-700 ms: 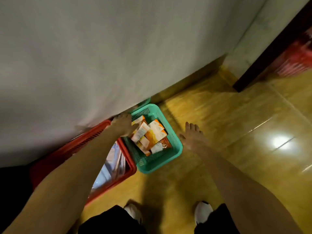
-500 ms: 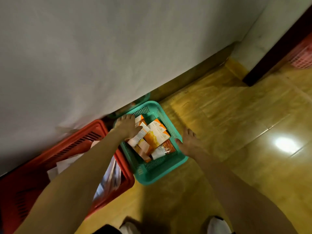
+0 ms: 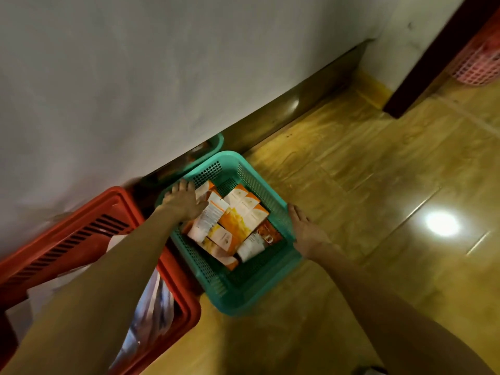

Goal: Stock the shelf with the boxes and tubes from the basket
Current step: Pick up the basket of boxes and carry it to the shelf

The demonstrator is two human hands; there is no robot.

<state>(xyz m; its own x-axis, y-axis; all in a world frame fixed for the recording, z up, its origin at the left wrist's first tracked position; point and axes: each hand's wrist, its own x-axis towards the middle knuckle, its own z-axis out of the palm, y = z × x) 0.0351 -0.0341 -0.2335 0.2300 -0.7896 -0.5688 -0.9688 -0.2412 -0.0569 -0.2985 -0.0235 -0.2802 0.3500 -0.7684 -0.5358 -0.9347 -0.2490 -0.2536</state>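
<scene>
Boxes and tubes lie heaped in the teal basket on the floor. My left hand presses its near rim, right hand grips the opposite rim; an uneven lift could spill them.

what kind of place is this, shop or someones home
Probably a small shop or its stockroom, though it is hard to be sure. A teal basket full of orange-and-white boxes sits on a glossy tiled floor, with a red crate beside it.
</scene>
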